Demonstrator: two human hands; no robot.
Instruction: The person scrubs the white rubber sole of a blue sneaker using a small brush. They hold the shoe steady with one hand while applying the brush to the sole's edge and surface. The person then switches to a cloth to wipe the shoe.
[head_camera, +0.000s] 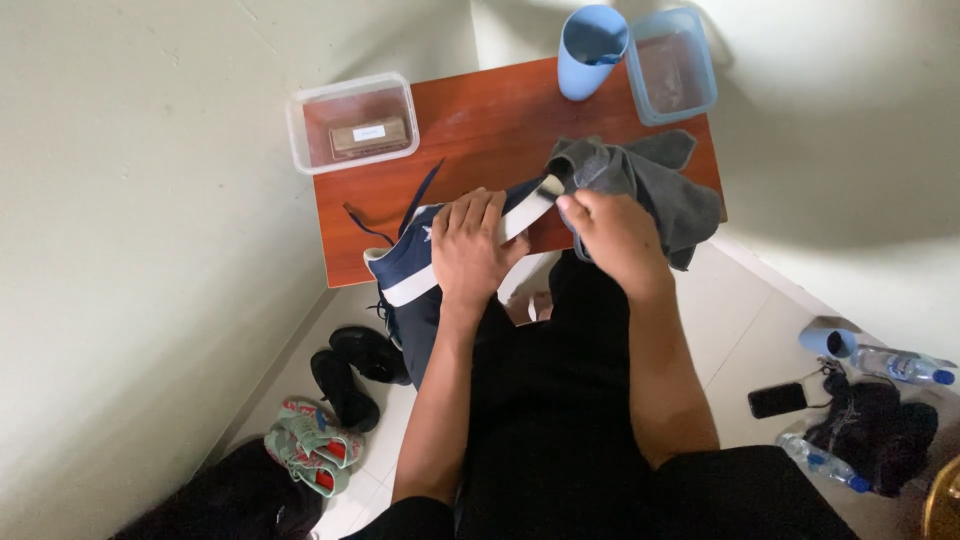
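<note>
Where walls meet, red-brown table (480, 120), tiled floor (740, 330)

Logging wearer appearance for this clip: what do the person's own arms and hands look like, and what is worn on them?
Both forearms are bare from the elbows down; no sleeve reaches them. The left hand and right hand have no gloves, and no rings, watch or bracelet show in this view. The nails look short. Black clothing covers the torso and lap below the arms. No marks or tattoos can be made out.

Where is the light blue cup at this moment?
In the head view, the light blue cup stands at the far edge of the small red-brown table, just left of the blue-tinted plastic box and beyond the grey cloth.
</note>
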